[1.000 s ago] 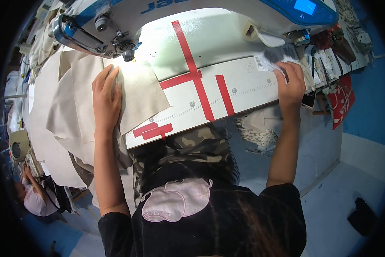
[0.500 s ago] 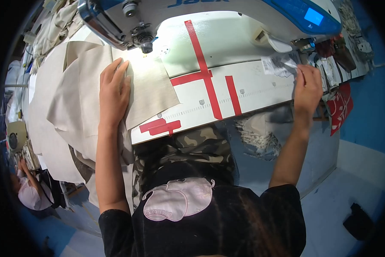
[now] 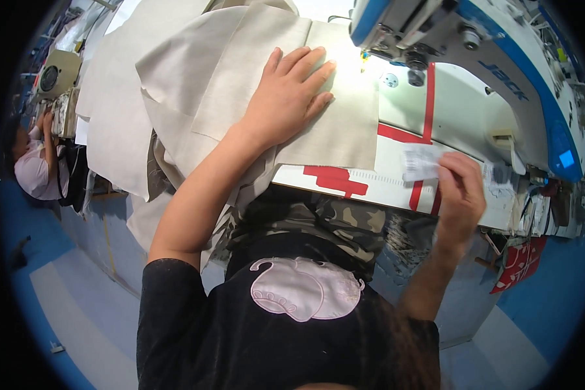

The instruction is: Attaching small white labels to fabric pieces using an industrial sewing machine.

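My left hand (image 3: 287, 99) lies flat with its fingers spread on a beige fabric piece (image 3: 347, 127), left of the sewing machine's needle area. More beige fabric is bunched beneath and beside it. Between the thumb and fingers of my right hand (image 3: 461, 195), a small white printed label (image 3: 420, 162) is pinched. It hangs above the machine table (image 3: 386, 174), just right of the fabric's edge, and is slightly blurred.
The sewing machine (image 3: 500, 68), white and blue with a lit display, arches over the table's right side. Red tape strips (image 3: 334, 179) mark the tabletop. More labels (image 3: 500, 174) lie at the right, beside assorted clutter. Another person (image 3: 42, 162) sits far left.
My right hand has come away from the labels at the right, carrying one leftward toward the fabric. My left hand still rests on the fabric, its fingers spread wider. The view has turned.
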`<action>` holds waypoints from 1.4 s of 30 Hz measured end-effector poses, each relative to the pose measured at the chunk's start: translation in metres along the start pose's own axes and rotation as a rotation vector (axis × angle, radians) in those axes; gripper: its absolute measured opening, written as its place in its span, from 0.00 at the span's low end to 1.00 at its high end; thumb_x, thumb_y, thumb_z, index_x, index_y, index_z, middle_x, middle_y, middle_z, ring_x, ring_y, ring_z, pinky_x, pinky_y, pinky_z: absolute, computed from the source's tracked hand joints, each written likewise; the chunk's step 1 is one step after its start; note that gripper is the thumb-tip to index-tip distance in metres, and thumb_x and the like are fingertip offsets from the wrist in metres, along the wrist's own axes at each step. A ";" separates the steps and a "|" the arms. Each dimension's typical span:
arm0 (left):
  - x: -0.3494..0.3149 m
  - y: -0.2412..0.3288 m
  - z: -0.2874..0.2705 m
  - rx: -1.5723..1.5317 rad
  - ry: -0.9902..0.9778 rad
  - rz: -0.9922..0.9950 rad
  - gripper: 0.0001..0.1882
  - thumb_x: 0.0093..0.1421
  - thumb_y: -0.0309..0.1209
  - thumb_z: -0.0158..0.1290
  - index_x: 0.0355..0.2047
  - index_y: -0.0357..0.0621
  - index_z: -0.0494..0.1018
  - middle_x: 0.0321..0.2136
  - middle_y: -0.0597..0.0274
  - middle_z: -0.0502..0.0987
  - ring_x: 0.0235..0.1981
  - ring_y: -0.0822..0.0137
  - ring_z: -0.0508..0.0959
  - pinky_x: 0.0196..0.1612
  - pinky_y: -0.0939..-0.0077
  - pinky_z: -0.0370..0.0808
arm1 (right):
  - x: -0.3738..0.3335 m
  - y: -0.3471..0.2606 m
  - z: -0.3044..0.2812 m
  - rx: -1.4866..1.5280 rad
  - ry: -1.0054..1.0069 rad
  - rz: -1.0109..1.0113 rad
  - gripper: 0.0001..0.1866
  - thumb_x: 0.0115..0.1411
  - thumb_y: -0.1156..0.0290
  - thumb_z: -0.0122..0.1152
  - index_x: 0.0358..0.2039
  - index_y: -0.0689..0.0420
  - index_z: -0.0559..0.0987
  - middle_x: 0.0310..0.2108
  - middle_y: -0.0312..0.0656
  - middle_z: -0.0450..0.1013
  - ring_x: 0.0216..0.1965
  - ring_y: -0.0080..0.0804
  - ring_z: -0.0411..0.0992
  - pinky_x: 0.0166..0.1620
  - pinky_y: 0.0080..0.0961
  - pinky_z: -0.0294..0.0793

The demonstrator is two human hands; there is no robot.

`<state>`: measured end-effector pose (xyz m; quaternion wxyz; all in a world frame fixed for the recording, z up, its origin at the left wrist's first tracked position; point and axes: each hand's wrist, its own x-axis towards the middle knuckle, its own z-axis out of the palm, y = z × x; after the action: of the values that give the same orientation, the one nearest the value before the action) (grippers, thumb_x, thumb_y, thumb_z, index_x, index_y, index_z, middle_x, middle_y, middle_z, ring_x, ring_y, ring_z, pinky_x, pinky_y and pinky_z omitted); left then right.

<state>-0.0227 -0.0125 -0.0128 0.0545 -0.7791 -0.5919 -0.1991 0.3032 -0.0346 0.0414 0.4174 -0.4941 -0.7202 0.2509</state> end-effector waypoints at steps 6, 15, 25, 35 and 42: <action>-0.010 -0.002 -0.013 -0.137 -0.043 -0.005 0.25 0.69 0.35 0.55 0.66 0.50 0.69 0.68 0.54 0.65 0.71 0.52 0.62 0.75 0.45 0.52 | 0.034 -0.041 0.091 0.247 -0.009 0.003 0.09 0.60 0.86 0.63 0.41 0.65 0.83 0.43 0.47 0.78 0.44 0.38 0.79 0.47 0.30 0.80; 0.005 0.011 -0.018 -0.416 0.078 0.165 0.25 0.60 0.29 0.61 0.58 0.42 0.75 0.61 0.52 0.71 0.60 0.48 0.71 0.63 0.55 0.71 | 0.036 -0.023 0.117 -0.138 -0.050 -0.205 0.13 0.61 0.85 0.63 0.46 0.64 0.83 0.46 0.48 0.78 0.45 0.43 0.79 0.46 0.35 0.80; 0.004 0.012 -0.016 -0.332 -0.087 0.181 0.27 0.59 0.32 0.62 0.59 0.43 0.75 0.61 0.54 0.72 0.61 0.49 0.70 0.64 0.56 0.70 | 0.007 -0.010 0.102 -0.490 -0.156 -0.185 0.20 0.61 0.82 0.62 0.54 0.54 0.84 0.54 0.41 0.73 0.51 0.42 0.71 0.56 0.36 0.73; 0.005 0.008 -0.017 -0.377 -0.102 0.224 0.26 0.64 0.39 0.58 0.62 0.43 0.74 0.63 0.52 0.71 0.63 0.46 0.69 0.66 0.53 0.69 | 0.003 -0.009 0.099 -0.426 -0.216 -0.132 0.21 0.63 0.81 0.58 0.57 0.56 0.82 0.57 0.43 0.70 0.57 0.42 0.66 0.62 0.36 0.68; 0.007 0.009 -0.019 -0.317 -0.147 0.308 0.26 0.66 0.43 0.55 0.62 0.47 0.75 0.62 0.55 0.72 0.64 0.50 0.69 0.70 0.48 0.64 | 0.003 -0.009 0.097 -0.411 -0.214 -0.149 0.21 0.63 0.82 0.59 0.57 0.59 0.81 0.56 0.43 0.70 0.57 0.42 0.67 0.62 0.36 0.68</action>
<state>-0.0169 -0.0148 0.0088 -0.0819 -0.8715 -0.4297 -0.2216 0.2154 -0.0305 -0.0017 0.2468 -0.4850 -0.8306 0.1186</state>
